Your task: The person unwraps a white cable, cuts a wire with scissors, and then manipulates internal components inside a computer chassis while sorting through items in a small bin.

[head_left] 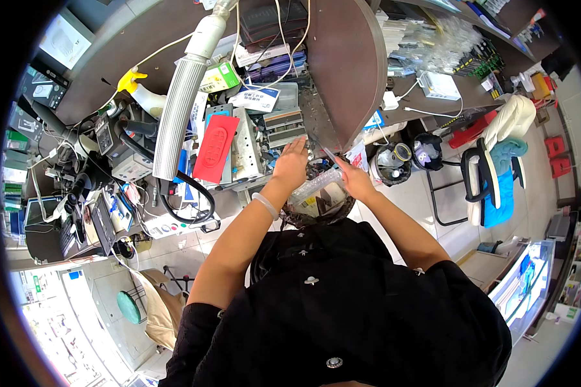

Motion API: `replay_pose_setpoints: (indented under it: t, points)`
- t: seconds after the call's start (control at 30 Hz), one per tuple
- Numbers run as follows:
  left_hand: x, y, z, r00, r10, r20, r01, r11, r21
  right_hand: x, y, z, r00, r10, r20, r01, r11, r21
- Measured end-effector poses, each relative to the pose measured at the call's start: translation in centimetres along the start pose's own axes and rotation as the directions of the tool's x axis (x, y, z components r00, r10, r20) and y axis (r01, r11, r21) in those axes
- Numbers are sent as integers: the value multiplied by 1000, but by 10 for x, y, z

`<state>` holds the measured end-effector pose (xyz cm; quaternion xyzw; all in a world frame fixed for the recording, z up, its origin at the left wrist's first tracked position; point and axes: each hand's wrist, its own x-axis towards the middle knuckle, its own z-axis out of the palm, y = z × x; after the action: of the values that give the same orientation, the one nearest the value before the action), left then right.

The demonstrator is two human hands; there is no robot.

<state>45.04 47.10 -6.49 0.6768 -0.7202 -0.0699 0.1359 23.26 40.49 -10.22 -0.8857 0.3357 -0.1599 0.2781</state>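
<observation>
My left hand point(291, 162) reaches over the front edge of the bench. Its fingers are stretched out, with the tips at the lower edge of a grey slatted metal piece point(285, 122). To its right, my right hand point(356, 180) is closed around a slim grey stick-like tool point(330, 153) that points up and left toward the bench; its exact kind cannot be made out. Below both hands stands a waste bin with a dark liner point(290, 218), filled with clear plastic packaging point(316, 186) and other scraps. A pale band circles my left wrist.
A ribbed grey extraction hose point(179, 116) hangs at the left. Beside the slatted piece lie a red envelope point(217, 149) and a white perforated block point(244, 145). A curved brown partition point(352, 64) rises at the right. Another bin point(392, 164) and a folded chair point(481, 174) stand beyond.
</observation>
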Motion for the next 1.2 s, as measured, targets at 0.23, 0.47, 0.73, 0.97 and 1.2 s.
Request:
replay_pose_setpoints:
  t: [0.23,0.47,0.73,0.97,1.2]
  points:
    - [-8,8,-8,993,-6,121,-1,999,54,-69,-15,-23,988,61,139,-65,998,26]
    - [-33,28,5,996,28,86,-31,999,32,-23,-11,-9,992,124,-16,-125,990,-67]
    - [-57,14,9,986,53,-158,-82,980,-181,-28,-6,-14,963,236,134,-217,966,-141]
    - [-65,12,14,967,-34,-251,-46,950,-308,-63,10,-27,992,13,-128,-12,1000,4]
    - [-66,19,14,979,-24,-202,-54,926,-374,-60,0,-12,956,290,45,-285,954,-90]
